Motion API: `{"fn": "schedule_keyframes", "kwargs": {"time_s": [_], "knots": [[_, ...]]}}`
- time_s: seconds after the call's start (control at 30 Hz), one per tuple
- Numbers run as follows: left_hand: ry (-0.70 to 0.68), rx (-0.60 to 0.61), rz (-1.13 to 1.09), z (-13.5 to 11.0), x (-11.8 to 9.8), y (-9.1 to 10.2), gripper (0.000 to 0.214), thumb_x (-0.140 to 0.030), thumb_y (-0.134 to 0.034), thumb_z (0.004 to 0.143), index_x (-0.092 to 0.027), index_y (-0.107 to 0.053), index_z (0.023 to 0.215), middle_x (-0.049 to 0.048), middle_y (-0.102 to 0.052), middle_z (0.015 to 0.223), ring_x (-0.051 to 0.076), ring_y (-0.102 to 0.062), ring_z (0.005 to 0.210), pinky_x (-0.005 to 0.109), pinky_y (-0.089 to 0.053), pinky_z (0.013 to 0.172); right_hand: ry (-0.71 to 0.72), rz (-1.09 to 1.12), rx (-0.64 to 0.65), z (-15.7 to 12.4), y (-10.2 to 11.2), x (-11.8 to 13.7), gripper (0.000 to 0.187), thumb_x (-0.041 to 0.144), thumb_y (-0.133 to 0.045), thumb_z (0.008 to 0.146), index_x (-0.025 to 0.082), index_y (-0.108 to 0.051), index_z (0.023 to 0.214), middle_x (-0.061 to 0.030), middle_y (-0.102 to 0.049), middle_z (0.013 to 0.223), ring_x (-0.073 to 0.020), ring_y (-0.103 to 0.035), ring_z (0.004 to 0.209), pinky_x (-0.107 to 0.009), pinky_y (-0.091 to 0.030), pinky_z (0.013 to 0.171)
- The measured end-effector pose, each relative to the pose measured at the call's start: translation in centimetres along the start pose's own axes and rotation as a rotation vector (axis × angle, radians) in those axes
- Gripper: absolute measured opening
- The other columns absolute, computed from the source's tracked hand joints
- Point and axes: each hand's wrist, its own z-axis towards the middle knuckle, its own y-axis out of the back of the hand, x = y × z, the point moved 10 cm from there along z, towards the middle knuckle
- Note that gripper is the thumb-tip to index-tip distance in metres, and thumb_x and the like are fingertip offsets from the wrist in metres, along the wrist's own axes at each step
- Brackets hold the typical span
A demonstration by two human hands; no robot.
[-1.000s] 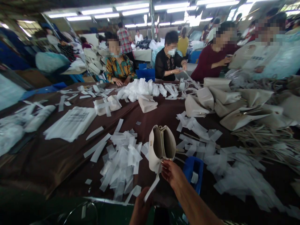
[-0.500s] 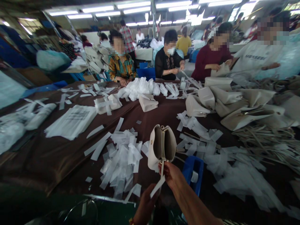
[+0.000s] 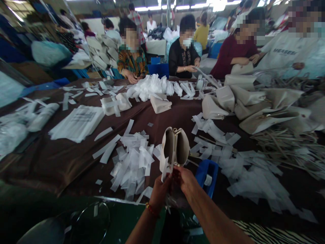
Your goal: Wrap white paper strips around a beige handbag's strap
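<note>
A small beige handbag (image 3: 164, 149) stands on the brown-covered table in front of me, its top open and its dark lining showing. My right hand (image 3: 183, 177) is closed at the bag's near end, where a narrow beige strap (image 3: 173, 158) rises beside the fingers. My left hand (image 3: 160, 190) pinches a translucent white strip (image 3: 165, 169) that stands up against the near left side of the bag. Both hands' fingertips are close together, and the exact grip on the strap is partly hidden.
Loose white strips (image 3: 130, 162) lie left of the bag, more (image 3: 256, 179) to the right. A blue tape dispenser (image 3: 214, 169) sits by my right forearm. Beige bags (image 3: 214, 107) are piled at right, plastic sleeves (image 3: 76, 123) stacked at left. Several people work across the table (image 3: 142, 118).
My left hand has moved up and forward with the white strip, bringing it against the bag's near end. My right hand stays by the strap. The view has tilted down.
</note>
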Motion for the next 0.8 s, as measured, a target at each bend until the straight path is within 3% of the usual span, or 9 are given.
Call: {"fn": "schedule_keyframes", "kwargs": {"time_s": [0.1,0.23,0.33,0.67,0.8], "knots": [[-0.053,-0.1,0.122,0.2,0.8,1.3,0.05,-0.06,-0.057,0.069,-0.013,-0.058,0.085,-0.01,-0.036,0.039,0.005,-0.029,0.033,0.018,-0.022,0.034,-0.036,-0.005,-0.05,-0.3,0.6,0.2,0.01,0.016,-0.055,0.074,0.013,-0.057,0.065,0.0002,-0.06,0.055,-0.0096,-0.053,0.049,-0.021,-0.038,0.044],[-0.076,-0.111,0.123,-0.1,3.7,2.4,0.052,-0.061,-0.056,0.069,-0.012,-0.057,0.083,-0.005,-0.049,0.043,0.008,-0.041,0.037,0.02,-0.032,0.038,-0.014,-0.003,-0.078,-0.3,1.1,1.1,0.009,0.021,-0.059,0.074,0.013,-0.06,0.069,-0.0001,-0.062,0.065,-0.0099,-0.055,0.056,-0.022,-0.04,0.047],[-0.095,-0.149,0.136,0.0,5.0,3.4,0.05,-0.06,-0.056,0.069,-0.012,-0.057,0.082,-0.0028,-0.053,0.049,0.008,-0.042,0.039,0.019,-0.031,0.038,-0.01,0.012,-0.07,0.0,1.2,1.1,0.008,0.02,-0.06,0.073,0.013,-0.06,0.07,0.0007,-0.062,0.066,-0.01,-0.055,0.057,-0.023,-0.042,0.048],[-0.141,-0.237,0.108,0.4,3.4,3.0,0.051,-0.06,-0.056,0.069,-0.013,-0.059,0.087,-0.003,-0.053,0.055,0.007,-0.039,0.043,0.019,-0.029,0.041,0.016,0.048,0.007,0.2,0.3,0.5,0.011,0.02,-0.064,0.068,0.012,-0.057,0.072,0.0001,-0.062,0.06,-0.0117,-0.058,0.053,-0.024,-0.049,0.048],[-0.148,-0.276,0.15,0.5,1.6,2.6,0.047,-0.06,-0.056,0.069,-0.013,-0.061,0.071,-0.0035,-0.048,0.049,0.008,-0.039,0.045,0.019,-0.029,0.042,0.017,0.052,-0.009,0.1,0.5,0.6,0.012,0.019,-0.066,0.065,0.013,-0.055,0.066,0.001,-0.06,0.055,-0.0123,-0.058,0.051,-0.025,-0.049,0.049]]}}
